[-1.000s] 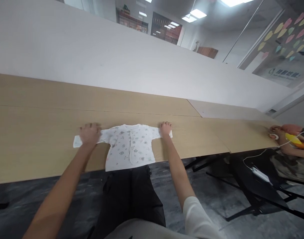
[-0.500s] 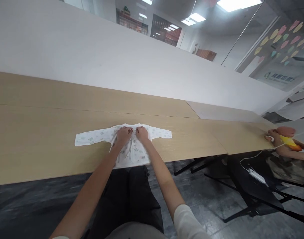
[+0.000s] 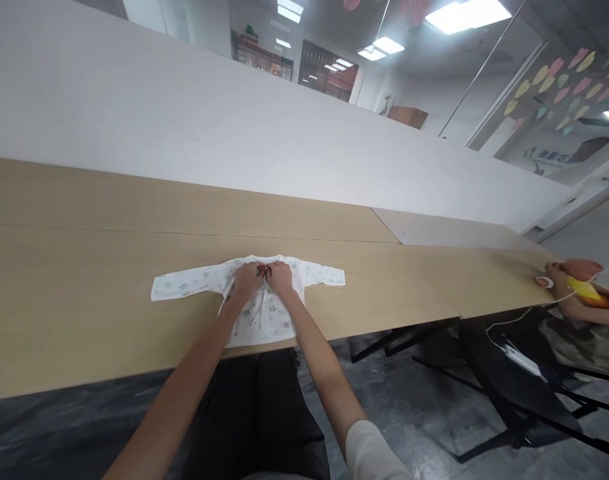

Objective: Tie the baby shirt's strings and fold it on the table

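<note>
A small white baby shirt [image 3: 269,317] with a faint print lies front up on the wooden table, its sleeves spread to both sides. Its hem lies along the table's near edge. My left hand [image 3: 248,279] rests on the upper chest, fingers closed in a pinch on the front opening just below the collar. Right beside it, my right hand [image 3: 279,276] pinches the other side of the opening. The fingertips of both hands meet at the middle. What exactly lies between them is too small to make out.
The long table [image 3: 84,320] runs along a white wall [image 3: 184,120] with glass above. At the far right another person's hands hold an orange and yellow item [image 3: 584,280]. Black folding chairs [image 3: 514,393] stand below, with a white power strip [image 3: 524,360] and cable on one.
My two hands have come together at the middle of the shirt's front; a small gap was between them before. The view has tilted slightly upward.
</note>
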The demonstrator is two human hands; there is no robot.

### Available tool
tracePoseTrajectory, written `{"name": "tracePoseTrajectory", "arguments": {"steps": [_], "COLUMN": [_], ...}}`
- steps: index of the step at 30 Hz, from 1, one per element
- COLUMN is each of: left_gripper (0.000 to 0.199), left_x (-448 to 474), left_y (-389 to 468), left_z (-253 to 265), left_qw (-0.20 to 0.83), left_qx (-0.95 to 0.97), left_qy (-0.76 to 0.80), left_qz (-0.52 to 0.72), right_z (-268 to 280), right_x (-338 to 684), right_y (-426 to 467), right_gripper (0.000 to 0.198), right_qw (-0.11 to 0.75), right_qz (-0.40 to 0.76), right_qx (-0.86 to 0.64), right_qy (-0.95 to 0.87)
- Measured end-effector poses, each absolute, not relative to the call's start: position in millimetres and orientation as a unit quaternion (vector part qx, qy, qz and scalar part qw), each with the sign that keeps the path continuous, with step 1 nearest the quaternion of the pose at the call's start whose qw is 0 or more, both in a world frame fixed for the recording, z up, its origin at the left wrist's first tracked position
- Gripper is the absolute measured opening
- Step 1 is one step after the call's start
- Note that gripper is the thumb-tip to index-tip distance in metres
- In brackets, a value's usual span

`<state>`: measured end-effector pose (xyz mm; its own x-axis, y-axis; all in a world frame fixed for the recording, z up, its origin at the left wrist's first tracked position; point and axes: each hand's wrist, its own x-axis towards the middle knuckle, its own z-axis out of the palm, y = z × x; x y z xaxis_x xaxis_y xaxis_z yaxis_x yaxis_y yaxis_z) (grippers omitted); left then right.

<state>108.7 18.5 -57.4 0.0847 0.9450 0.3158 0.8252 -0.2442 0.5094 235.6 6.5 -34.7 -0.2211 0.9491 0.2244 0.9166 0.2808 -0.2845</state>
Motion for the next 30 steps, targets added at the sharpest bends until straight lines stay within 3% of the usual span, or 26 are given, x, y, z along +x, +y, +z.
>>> {"name": "tracePoseTrajectory", "arguments": {"steps": [9,19,24,30], "left_gripper": [0.021,0.016,0.017,0.016], "left_x": [106,107,109,108], "left_y": [17,15,11,10], "left_z": [-60,-59,-54,-54], "left_qw": [0.143,0.147,0.196,0.218], "left_qx": [0.725,0.740,0.738,0.730], "left_qy": [0.589,0.554,0.525,0.524], "left_qz": [0.328,0.350,0.376,0.380], "right_z": [-47,-50,-46,-41], "right_x": [239,240,239,237], "right_y": [16,15,13,7], "right_gripper": [0.023,0.008,0.006,0.022], "right_qw": [0.345,0.353,0.380,0.382], "right_qz": [0.207,0.196,0.221,0.250], "right_qx": [-0.589,-0.620,-0.626,-0.613], "right_qy": [-0.701,-0.673,-0.644,-0.645]}}
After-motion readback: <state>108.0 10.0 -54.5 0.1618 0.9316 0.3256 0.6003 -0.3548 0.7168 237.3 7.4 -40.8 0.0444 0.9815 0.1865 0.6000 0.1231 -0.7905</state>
